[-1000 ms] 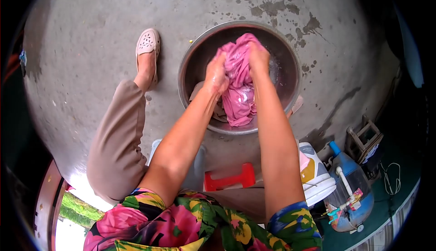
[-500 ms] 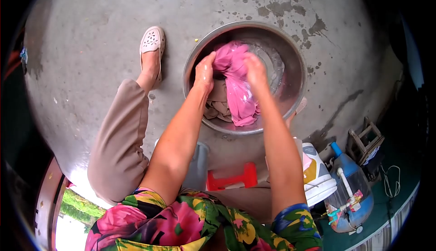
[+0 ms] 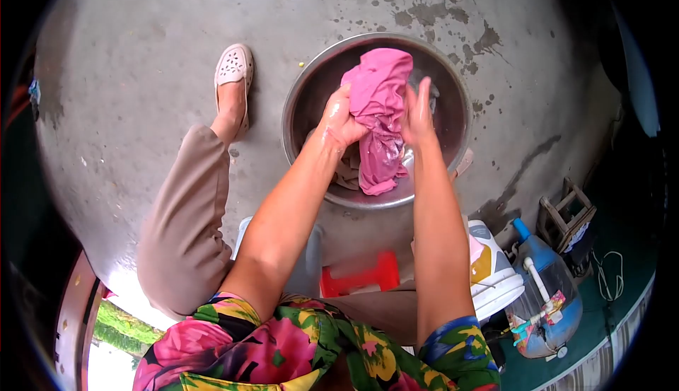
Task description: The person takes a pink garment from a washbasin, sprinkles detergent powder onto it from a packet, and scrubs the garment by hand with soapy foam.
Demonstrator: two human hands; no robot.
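Head view: the pink cloth (image 3: 382,90) hangs bunched over the metal basin (image 3: 453,101), its near end lower, probably so any drips fall inside. The left hand (image 3: 342,119) closes around its left edge, fingers partly hidden by the folds, apparently bearing the weight. The right hand (image 3: 419,115) stands open at the right edge, fingers extended, seemingly to steady that side; whether it touches, I cannot tell. Brown cloth (image 3: 346,170) lies at the basin's near left, largely hidden behind the left hand and pink cloth.
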